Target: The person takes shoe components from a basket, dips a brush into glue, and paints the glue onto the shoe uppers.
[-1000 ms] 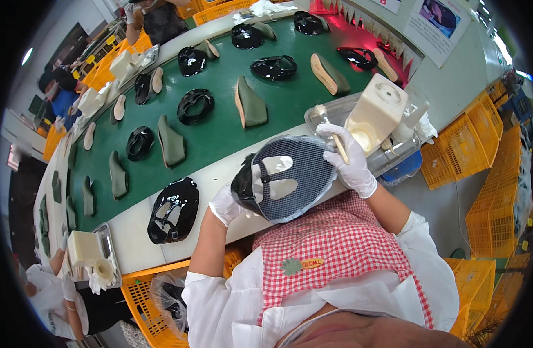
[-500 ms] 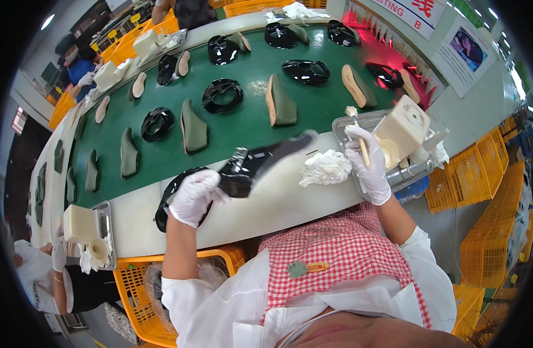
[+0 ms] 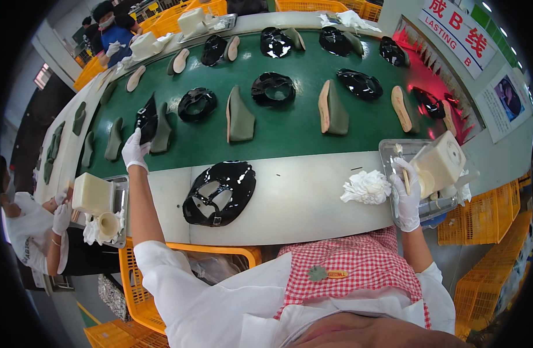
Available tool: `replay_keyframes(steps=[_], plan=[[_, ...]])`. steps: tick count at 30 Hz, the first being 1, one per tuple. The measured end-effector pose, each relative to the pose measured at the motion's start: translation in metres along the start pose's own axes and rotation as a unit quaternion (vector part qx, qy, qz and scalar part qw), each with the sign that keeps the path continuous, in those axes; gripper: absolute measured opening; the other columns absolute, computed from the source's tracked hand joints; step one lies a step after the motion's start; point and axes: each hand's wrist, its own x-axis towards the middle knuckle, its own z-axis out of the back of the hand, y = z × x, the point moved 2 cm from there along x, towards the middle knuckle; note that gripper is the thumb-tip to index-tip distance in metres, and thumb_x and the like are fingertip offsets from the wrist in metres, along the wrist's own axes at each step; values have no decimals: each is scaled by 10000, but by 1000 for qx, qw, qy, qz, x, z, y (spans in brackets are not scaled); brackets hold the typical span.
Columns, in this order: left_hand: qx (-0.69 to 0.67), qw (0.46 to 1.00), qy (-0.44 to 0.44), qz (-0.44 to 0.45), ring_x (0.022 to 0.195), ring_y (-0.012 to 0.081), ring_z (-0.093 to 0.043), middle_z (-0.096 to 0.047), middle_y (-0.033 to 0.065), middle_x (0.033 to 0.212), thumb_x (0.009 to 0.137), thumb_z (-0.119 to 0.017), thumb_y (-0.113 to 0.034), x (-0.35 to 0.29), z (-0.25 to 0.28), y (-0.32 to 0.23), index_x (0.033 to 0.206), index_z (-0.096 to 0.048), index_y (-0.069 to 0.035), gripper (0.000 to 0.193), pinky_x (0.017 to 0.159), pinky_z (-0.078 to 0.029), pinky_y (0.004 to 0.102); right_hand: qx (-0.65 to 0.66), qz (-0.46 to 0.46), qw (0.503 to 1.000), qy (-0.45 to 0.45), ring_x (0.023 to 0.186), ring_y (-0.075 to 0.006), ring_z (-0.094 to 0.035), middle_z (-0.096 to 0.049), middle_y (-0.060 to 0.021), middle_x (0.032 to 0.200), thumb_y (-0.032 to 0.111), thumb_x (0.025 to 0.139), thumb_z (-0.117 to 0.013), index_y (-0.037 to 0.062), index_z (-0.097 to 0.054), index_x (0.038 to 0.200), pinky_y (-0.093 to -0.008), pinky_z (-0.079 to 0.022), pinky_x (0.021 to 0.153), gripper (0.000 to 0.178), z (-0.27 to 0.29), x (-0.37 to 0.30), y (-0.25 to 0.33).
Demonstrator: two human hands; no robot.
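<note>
Left hand: the gloved left hand (image 3: 136, 149) reaches out over the far left, fingertips grasping the near end of a glossy black shoe upper (image 3: 146, 120).
Held upper: it stands tilted at the left of the green belt (image 3: 289, 136), just beside a green shoe last (image 3: 162, 133); whether its lower edge touches the belt I cannot tell.
Right hand: the gloved right hand (image 3: 407, 194) grasps a brush (image 3: 406, 178) by its pale handle, bristles pointing away from the person, over the left side of the clear tray (image 3: 388, 151).
Tray: a cream container (image 3: 440, 165) leans there, right of the brush.
Near ledge: a second black upper (image 3: 220, 194) lies on the white ledge (image 3: 295, 217), buckle toward the person; a crumpled white cloth (image 3: 366, 187) rests farther right, near the tray.
Step in hand: apparently setting the held upper down by its last, the brush kept idle meanwhile.
Next move: this seems to call for lowering the upper fully onto the belt before loosening the left fingers, without knocking the last; the second upper is then within easy reach.
</note>
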Motion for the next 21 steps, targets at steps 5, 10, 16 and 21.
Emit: replay_keyframes(steps=[5,10,16,21], plan=[[157,976,-133,-72,533,152,-579,-674,61,765,856,-720,-401,94,69,43,1004,-731,-47,384,486,-460,271,-27,-5,999,16,1149,-166,-538,-579,-81,1242,1,915,-561,27,-522,1306,-301,-411,1012,394,-12,6,-2],[325,922,-189,-86,545,171,-600,-680,81,685,842,-682,-464,120,65,64,956,-769,-94,397,537,-472,334,-34,4,999,9,1088,-133,-542,-570,-54,1228,19,910,-575,44,-525,1314,-261,-427,950,408,-21,11,1],[353,912,-195,-77,723,236,-671,-733,101,824,846,-669,-453,156,54,59,965,-772,-115,373,705,-509,373,-36,-18,999,5,1139,-160,-545,-579,-69,1228,-5,906,-563,24,-533,1293,-290,-407,1017,389,-30,21,-2],[314,918,-171,-169,1043,301,-652,-680,142,1178,841,-699,-337,185,54,50,1245,-651,-105,468,898,-488,386,-65,-2,998,8,1149,-166,-541,-572,-70,1233,-2,907,-554,35,-514,1314,-289,-404,1008,411,-41,24,15]])
